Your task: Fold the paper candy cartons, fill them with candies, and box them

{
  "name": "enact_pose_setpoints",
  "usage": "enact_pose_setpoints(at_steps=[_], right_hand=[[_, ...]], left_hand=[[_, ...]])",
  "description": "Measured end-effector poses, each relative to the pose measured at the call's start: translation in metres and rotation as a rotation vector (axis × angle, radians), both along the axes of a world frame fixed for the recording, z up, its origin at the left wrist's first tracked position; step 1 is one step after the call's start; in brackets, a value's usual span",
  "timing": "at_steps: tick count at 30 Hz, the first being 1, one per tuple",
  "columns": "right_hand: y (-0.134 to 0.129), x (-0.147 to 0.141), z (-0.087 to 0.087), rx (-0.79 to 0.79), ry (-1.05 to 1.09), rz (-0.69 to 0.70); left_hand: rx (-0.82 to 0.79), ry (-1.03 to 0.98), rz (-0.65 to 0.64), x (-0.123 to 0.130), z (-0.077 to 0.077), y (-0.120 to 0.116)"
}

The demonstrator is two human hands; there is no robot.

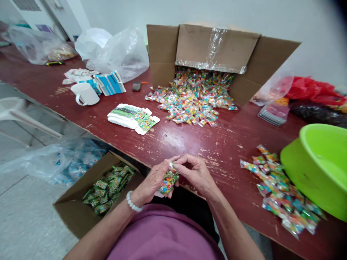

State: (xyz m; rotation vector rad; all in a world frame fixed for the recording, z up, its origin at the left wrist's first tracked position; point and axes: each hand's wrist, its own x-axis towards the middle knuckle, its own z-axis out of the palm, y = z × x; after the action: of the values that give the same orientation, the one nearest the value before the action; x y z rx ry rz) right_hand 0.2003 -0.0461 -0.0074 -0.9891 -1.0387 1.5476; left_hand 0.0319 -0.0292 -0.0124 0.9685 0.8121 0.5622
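Note:
My left hand [155, 178], with a pale bead bracelet at the wrist, is closed around a small green printed candy box [168, 181] just off the table's front edge. Thumb and fingers of my right hand [193, 171] pinch the white flap at the box's upper end. A white flap also shows at its lower end. Ahead on the table lies a stack of flattened candy boxes [126, 116] in the same print. Small clear packets of colorful candy [193, 103] spill from a cardboard box [217, 48] lying on its side.
Below the table edge at left, an open carton [72, 202] holds green boxes. More candy packets [282, 191] lie beside a lime green basin [291, 162] at right. A white mug [88, 94], blue cartons [110, 83] and plastic bags [121, 54] stand at back left.

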Motion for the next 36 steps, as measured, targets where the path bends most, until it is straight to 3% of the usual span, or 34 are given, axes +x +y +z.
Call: enact_pose_setpoints(at_steps=[5,8,10,13,16,20,23,28,32,34,36], right_hand=[[-0.008,0.000,-0.007,0.277,-0.355,-0.048],[0.007,0.004,-0.010,0.356,-0.498,0.005],[0.035,0.011,-0.012,0.346,-0.578,0.052],[0.097,0.022,-0.016,0.457,-0.964,-0.187],[0.156,0.027,-0.024,0.489,-1.174,-0.223],[0.188,0.029,-0.039,0.453,-1.273,-0.195],[0.178,0.036,-0.052,0.441,-1.178,-0.220],[0.129,0.054,-0.064,0.345,-0.916,-0.391],[0.078,0.055,-0.045,0.181,-0.567,-0.471],[0.054,0.047,-0.028,-0.035,-0.146,-0.434],[0.035,0.036,-0.013,-0.186,0.097,-0.382]], left_hand=[[-0.017,0.007,0.069,0.001,0.001,-0.001],[-0.011,0.011,0.140,0.000,0.002,0.002],[-0.049,-0.012,0.219,-0.002,0.001,0.007],[-0.145,-0.103,0.353,-0.006,-0.001,0.017],[-0.205,-0.198,0.431,-0.009,-0.003,0.028],[-0.251,-0.216,0.476,-0.016,-0.002,0.039],[-0.260,-0.194,0.484,-0.023,0.001,0.043],[-0.161,-0.110,0.504,-0.033,0.004,0.051],[-0.067,-0.045,0.534,-0.033,0.004,0.057],[-0.045,-0.033,0.536,-0.031,0.002,0.058],[-0.039,-0.051,0.543,-0.028,0.001,0.056]])
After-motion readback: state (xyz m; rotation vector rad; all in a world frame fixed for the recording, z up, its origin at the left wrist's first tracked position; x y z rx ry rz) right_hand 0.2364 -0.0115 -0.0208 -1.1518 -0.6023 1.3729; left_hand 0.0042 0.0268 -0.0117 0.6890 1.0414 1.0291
